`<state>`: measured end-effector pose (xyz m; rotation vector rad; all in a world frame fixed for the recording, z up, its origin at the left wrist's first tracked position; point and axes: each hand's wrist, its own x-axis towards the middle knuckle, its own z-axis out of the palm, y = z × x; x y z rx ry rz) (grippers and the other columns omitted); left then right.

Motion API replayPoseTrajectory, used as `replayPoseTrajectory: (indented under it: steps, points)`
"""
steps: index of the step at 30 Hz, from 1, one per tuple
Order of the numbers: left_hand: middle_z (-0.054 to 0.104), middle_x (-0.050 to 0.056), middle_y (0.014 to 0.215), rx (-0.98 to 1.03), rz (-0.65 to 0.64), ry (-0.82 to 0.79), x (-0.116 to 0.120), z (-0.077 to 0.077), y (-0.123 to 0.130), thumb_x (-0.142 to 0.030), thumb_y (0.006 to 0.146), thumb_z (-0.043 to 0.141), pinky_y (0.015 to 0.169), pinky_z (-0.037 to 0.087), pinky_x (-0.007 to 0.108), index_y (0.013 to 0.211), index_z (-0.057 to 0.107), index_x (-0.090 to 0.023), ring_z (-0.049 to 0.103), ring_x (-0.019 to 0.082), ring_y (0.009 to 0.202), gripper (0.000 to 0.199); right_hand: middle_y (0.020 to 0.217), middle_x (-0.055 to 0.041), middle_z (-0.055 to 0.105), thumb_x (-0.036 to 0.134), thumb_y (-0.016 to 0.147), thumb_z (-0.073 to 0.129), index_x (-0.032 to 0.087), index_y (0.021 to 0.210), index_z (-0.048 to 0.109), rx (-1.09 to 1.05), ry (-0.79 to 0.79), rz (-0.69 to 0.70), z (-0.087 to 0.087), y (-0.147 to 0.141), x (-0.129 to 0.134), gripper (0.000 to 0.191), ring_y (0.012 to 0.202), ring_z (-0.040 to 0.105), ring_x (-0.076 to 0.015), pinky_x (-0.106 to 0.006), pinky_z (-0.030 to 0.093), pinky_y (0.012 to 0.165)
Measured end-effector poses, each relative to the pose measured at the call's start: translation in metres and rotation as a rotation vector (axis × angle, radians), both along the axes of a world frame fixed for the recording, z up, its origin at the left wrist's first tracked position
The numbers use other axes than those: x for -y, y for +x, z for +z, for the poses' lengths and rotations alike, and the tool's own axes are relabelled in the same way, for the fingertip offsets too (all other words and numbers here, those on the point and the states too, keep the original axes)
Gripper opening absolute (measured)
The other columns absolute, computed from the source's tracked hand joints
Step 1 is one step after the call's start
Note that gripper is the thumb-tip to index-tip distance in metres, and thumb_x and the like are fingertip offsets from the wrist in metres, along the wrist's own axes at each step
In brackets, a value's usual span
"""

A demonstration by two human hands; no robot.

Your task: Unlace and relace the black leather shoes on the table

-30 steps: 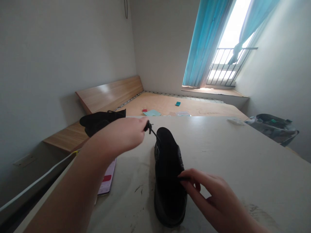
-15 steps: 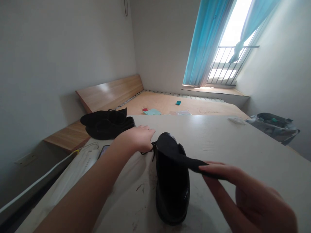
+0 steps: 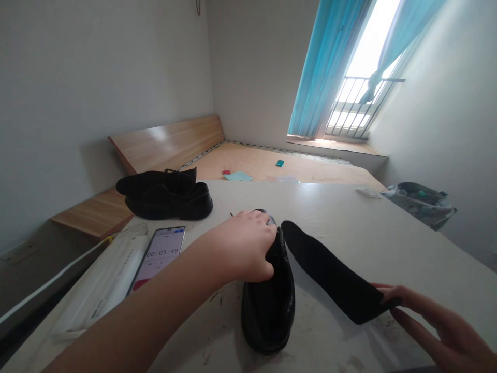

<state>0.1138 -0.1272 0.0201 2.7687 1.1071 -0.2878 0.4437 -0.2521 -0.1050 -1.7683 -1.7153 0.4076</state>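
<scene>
A black leather shoe [image 3: 285,305] stands on the white table with its opening toward me. My left hand [image 3: 248,243] is closed over its front and lace area, hiding most of the toe; the thumb lies at the near edge of the opening. To the right, my right hand [image 3: 430,316] pinches one end of a black insole [image 3: 334,269]. The insole is outside the shoe, slanting with its far end beside the shoe's toe. Another black shoe [image 3: 174,202], with a dark flat piece leaning over it, rests at the table's far left.
On the left lie a phone [image 3: 165,251] showing a timer and a white power strip [image 3: 108,280] with a cable. A small clear packet [image 3: 368,192] sits at the far right edge. Beyond are a bed [image 3: 256,155] and a lined bin [image 3: 419,204].
The insole has moved off the shoe's opening to the right, in my right hand. My left hand has shifted right from beside the laces onto the shoe. More of the phone shows.
</scene>
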Motion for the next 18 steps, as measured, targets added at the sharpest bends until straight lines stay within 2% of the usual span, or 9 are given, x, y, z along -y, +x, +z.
replayPoseTrajectory:
  steps: [2, 3, 5, 7, 10, 12, 14, 16, 18]
  points:
    - [0.053, 0.015, 0.134, -0.016, 0.001, -0.034, 0.0, -0.004, 0.003, -0.042, 0.074, 0.061, 0.099, 0.042, 0.039, 0.132, 0.049, -0.014, 0.052, 0.029, 0.115, 0.065, 0.114, -0.0089, 0.07, 0.049, 0.08, 0.057, 0.028, 0.088, 0.073, 0.067, -0.097, 0.057, -0.007, 0.016, -0.006, 0.028, 0.106, 0.065, -0.0331, -0.043, 0.054, 0.092]
    - [0.052, 0.016, 0.135, -0.043, 0.021, -0.024, 0.0, -0.006, 0.004, -0.042, 0.073, 0.062, 0.098, 0.042, 0.04, 0.136, 0.046, -0.013, 0.053, 0.029, 0.115, 0.071, 0.115, -0.0088, 0.069, 0.05, 0.081, 0.054, 0.026, 0.087, 0.073, 0.1, -0.129, 0.074, -0.007, 0.023, -0.01, 0.031, 0.108, 0.064, -0.033, -0.045, 0.053, 0.093]
    - [0.05, 0.02, 0.137, -0.091, 0.069, 0.036, -0.002, -0.013, 0.006, -0.033, 0.074, 0.063, 0.098, 0.042, 0.041, 0.139, 0.04, -0.009, 0.052, 0.031, 0.117, 0.073, 0.116, -0.0089, 0.069, 0.051, 0.086, 0.044, 0.025, 0.094, 0.073, 0.137, -0.166, 0.072, -0.003, 0.032, -0.016, 0.039, 0.11, 0.063, -0.0314, -0.045, 0.051, 0.095]
    - [0.052, 0.02, 0.135, -0.082, 0.086, 0.07, -0.006, -0.018, 0.006, -0.028, 0.076, 0.059, 0.095, 0.044, 0.041, 0.138, 0.042, -0.009, 0.054, 0.031, 0.115, 0.067, 0.115, -0.0089, 0.069, 0.053, 0.089, 0.037, 0.025, 0.103, 0.069, 0.165, -0.202, 0.014, 0.004, 0.029, -0.023, 0.045, 0.108, 0.064, -0.0296, -0.044, 0.051, 0.094]
    - [0.063, 0.013, 0.123, -0.007, 0.077, 0.052, -0.013, -0.02, 0.004, -0.028, 0.085, 0.047, 0.09, 0.046, 0.036, 0.128, 0.055, -0.018, 0.061, 0.027, 0.108, 0.045, 0.118, -0.0097, 0.066, 0.06, 0.087, 0.04, 0.027, 0.117, 0.061, 0.248, -0.243, -0.056, 0.011, 0.004, -0.034, 0.05, 0.101, 0.066, -0.0287, -0.044, 0.053, 0.088]
    - [0.068, 0.01, 0.115, 0.025, 0.085, 0.052, -0.018, -0.017, 0.002, -0.026, 0.09, 0.038, 0.086, 0.046, 0.035, 0.12, 0.061, -0.022, 0.063, 0.025, 0.103, 0.038, 0.124, -0.0122, 0.062, 0.061, 0.083, 0.05, 0.024, 0.128, 0.052, 0.315, -0.249, 0.003, 0.009, -0.018, -0.04, 0.059, 0.107, 0.062, -0.0292, -0.044, 0.051, 0.091]
    - [0.071, 0.01, 0.108, 0.036, 0.086, 0.076, -0.022, -0.015, 0.001, -0.026, 0.091, 0.034, 0.081, 0.047, 0.036, 0.112, 0.065, -0.022, 0.065, 0.027, 0.097, 0.037, 0.129, -0.0134, 0.057, 0.058, 0.077, 0.06, 0.022, 0.132, 0.047, 0.377, -0.22, 0.083, 0.005, -0.038, -0.045, 0.066, 0.117, 0.054, -0.0303, -0.047, 0.046, 0.097]
    - [0.072, 0.011, 0.102, 0.037, 0.095, 0.113, -0.025, -0.013, 0.001, -0.03, 0.093, 0.032, 0.075, 0.048, 0.037, 0.104, 0.067, -0.02, 0.066, 0.029, 0.092, 0.038, 0.124, -0.0117, 0.058, 0.053, 0.076, 0.064, 0.022, 0.121, 0.053, 0.413, -0.188, 0.125, 0.003, -0.052, -0.048, 0.055, 0.116, 0.052, -0.0299, -0.047, 0.045, 0.096]
    - [0.072, 0.013, 0.098, 0.038, 0.115, 0.147, -0.026, -0.013, 0.001, -0.033, 0.095, 0.031, 0.07, 0.047, 0.037, 0.098, 0.067, -0.018, 0.067, 0.03, 0.089, 0.039, 0.11, -0.0086, 0.061, 0.046, 0.079, 0.062, 0.023, 0.103, 0.057, 0.422, -0.164, 0.14, 0.004, -0.06, -0.05, 0.033, 0.105, 0.055, -0.0272, -0.043, 0.048, 0.088]
